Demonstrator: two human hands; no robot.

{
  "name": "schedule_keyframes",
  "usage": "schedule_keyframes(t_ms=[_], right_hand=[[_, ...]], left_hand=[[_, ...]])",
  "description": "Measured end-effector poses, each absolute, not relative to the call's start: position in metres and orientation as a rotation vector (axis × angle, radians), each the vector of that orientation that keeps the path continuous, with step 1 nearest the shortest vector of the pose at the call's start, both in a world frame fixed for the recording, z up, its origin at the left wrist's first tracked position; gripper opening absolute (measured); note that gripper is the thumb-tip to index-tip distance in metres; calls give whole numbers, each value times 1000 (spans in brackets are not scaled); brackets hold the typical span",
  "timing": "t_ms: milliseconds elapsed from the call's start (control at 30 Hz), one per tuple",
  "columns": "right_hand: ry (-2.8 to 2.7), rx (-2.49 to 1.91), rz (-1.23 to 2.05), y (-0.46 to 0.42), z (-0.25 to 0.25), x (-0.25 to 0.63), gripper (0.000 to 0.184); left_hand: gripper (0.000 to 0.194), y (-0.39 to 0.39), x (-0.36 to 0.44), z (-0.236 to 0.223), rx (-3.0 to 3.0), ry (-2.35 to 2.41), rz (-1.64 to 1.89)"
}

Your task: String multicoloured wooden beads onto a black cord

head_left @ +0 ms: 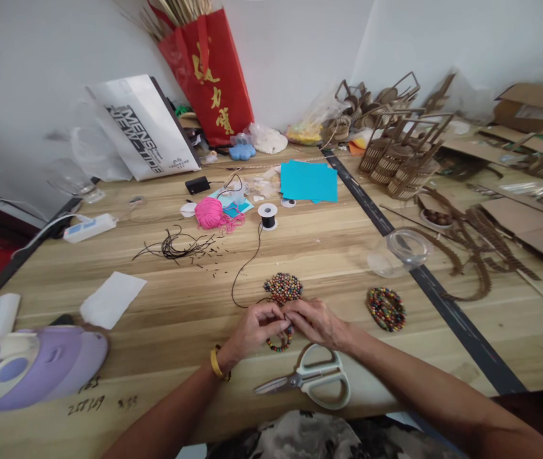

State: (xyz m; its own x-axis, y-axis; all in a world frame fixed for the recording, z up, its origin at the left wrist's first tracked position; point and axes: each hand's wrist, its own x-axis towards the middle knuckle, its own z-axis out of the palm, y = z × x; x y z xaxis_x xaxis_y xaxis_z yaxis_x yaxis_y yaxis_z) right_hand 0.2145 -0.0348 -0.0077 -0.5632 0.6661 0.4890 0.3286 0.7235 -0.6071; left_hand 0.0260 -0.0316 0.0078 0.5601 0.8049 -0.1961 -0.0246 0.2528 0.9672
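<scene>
Your wooden table (166, 319) fills most of the view, with the spool of black cord (267, 220) near its middle; every place here is taken from that spool. Well behind it and a little to its left stands the red bag (224, 70), and the white bag (142, 134) is behind it too, farther left. The purple and white machine (56, 363) sits well to the spool's left and closer to you, cut off by the picture's edge. Behind the spool, well to its right, are the wooden baskets (405, 159). The blue sheets (308, 182) lie just beyond it on the right.

Your scissors (295, 380) lie on your side of the spool, blades pointing left. Between the spool and you, your left hand (252, 331) and your right hand (322, 324) meet, thumbs and fingers of both pinched together on the beaded strand; the exact points of contact are too small to tell. The pink yarn (209, 213) is left of the spool. The beaded bracelets (386, 299) lie to its right and closer to you, while the bead pile (283, 287) is just in front of it, beside your fingertips. Smallest, the beaded strand (280, 349) curves below your fingers, in front of the spool.
</scene>
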Motion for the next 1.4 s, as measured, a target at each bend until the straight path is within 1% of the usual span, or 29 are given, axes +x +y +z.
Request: schedule_keyframes(t_ms=[233, 433, 533, 667, 800, 1233, 1400], right_hand=[[-2147, -762, 694, -35, -4, 214, 14], [-2058, -781, 810, -36, 1, 214, 5], [-2071, -737, 771, -35, 0, 213, 3], [-2082, -711, 704, -33, -5, 211, 6], [-2095, -714, 663, -32, -9, 210, 6], [-2154, -726, 656, -33, -2, 212, 5], [-2141, -707, 666, -31, -4, 212, 5]], left_hand=[[32, -33, 26, 11, 1176, 808, 668], [29, -31, 22, 6, 1148, 828, 721], [28, -30, 21, 2, 1129, 841, 786], [26, -30, 21, 1, 1121, 848, 836], [26, -31, 23, 4, 1206, 878, 874], [32, -33, 24, 8, 1278, 990, 924], [33, -32, 24, 10, 1250, 986, 889]])
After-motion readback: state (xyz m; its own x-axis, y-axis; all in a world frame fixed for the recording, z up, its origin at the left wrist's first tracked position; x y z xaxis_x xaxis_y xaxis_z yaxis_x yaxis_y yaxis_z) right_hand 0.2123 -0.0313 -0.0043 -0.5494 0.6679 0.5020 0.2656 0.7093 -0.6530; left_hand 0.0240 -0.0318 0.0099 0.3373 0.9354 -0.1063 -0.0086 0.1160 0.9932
